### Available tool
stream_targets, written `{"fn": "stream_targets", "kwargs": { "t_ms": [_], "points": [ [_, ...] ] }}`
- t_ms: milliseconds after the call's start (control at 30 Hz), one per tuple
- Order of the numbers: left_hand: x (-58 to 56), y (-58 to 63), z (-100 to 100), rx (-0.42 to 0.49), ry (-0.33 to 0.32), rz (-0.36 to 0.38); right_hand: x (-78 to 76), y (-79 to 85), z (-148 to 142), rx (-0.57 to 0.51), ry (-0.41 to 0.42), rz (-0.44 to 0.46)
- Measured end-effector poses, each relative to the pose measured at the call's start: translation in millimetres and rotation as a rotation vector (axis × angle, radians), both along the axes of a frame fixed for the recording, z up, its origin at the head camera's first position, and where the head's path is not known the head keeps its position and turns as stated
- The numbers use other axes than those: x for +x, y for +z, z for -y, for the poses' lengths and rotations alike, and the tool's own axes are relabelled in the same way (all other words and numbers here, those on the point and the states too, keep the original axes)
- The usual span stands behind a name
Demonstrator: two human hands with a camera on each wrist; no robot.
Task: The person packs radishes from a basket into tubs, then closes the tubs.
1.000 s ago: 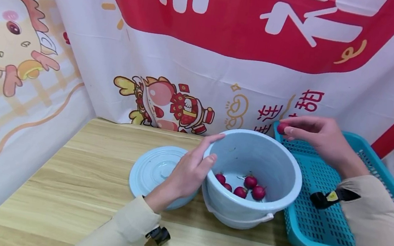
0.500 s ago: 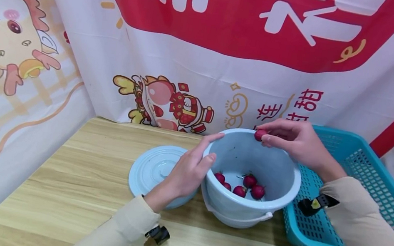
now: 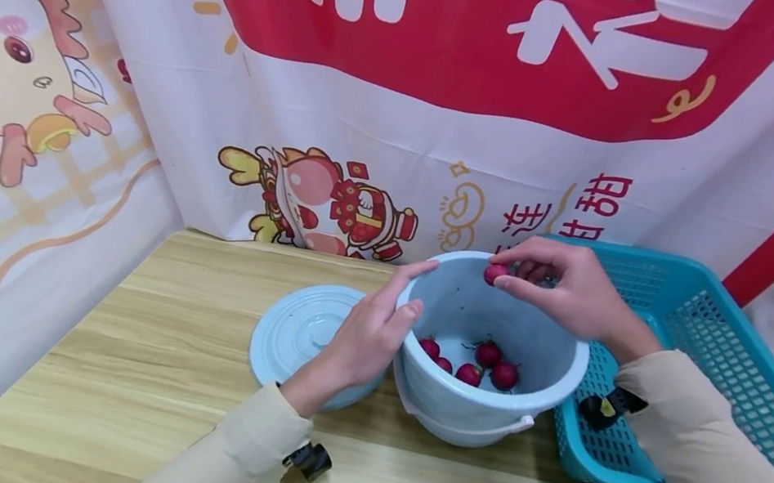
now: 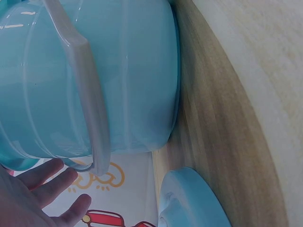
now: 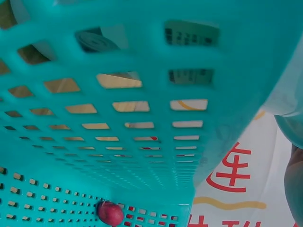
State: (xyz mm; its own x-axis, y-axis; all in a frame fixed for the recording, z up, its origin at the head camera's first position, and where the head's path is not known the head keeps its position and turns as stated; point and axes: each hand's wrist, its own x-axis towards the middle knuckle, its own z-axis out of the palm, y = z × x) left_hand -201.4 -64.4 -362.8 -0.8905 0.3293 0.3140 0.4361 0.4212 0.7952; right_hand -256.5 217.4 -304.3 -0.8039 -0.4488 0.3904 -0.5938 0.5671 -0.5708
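In the head view my right hand [image 3: 562,287] pinches a small red radish [image 3: 495,274] between thumb and fingertips at the far inner side of the light-blue bucket [image 3: 453,428]. Several red radishes [image 3: 505,375], some with thin roots, lie on the bucket's bottom. My left hand [image 3: 370,330] grips the bucket's left rim, its thumb over the edge. The left wrist view shows the fingers [image 4: 52,182] of that hand beside the bucket's wall and the pale handle [image 4: 87,94], which hangs down. Only a sliver of my right hand [image 5: 294,184] shows in the right wrist view.
A teal perforated basket [image 3: 698,273] stands right of the bucket, partly under my right forearm. One radish [image 5: 110,213] lies in it. The round blue lid [image 3: 292,335] rests on the wooden table [image 3: 114,385] to the left. A printed cloth [image 3: 374,124] hangs behind.
My right hand has moved left from above the basket to the bucket's opening, carrying the radish, and sinks slightly. My left hand has stayed on the rim.
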Motion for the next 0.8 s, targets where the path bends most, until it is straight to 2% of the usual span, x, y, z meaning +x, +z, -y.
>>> {"fn": "stream_targets", "kwargs": {
  "t_ms": [467,800],
  "points": [
    [-0.3,0.1,-0.5,0.001,0.0,0.002,-1.0,-2.4,-0.2,0.011,0.012,-0.032],
    [0.1,0.7,0.4,-0.002,0.0,-0.003,-0.5,-0.5,0.8,0.026,0.001,-0.013]
  ]
}}
